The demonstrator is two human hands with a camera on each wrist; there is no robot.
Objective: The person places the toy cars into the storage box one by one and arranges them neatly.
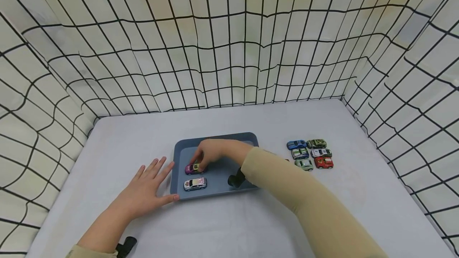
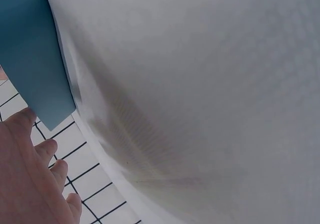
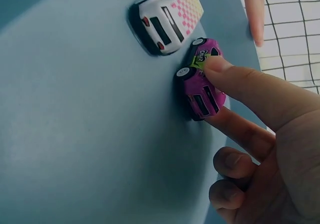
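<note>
Over the blue-grey tray (image 1: 219,180), my right hand (image 1: 212,150) pinches a purple toy car (image 1: 190,169) with a yellow-green patch. In the right wrist view the thumb presses one side of this purple car (image 3: 194,87), and a finger sits at its other side. A white toy car (image 1: 195,184) with a pink-checked roof stands beside it in the tray. My left hand (image 1: 145,192) has its fingers spread just left of the tray, thumb tip at the near left corner. In the left wrist view, that hand's fingers (image 2: 59,174) lie near the tray's edge.
Right of the tray stand several more toy cars in a cluster, among them a blue one (image 1: 296,144), a red one (image 1: 324,163) and a white one (image 1: 321,153). The white table (image 1: 229,226) is bordered by black-gridded white walls (image 1: 229,59) at back and sides.
</note>
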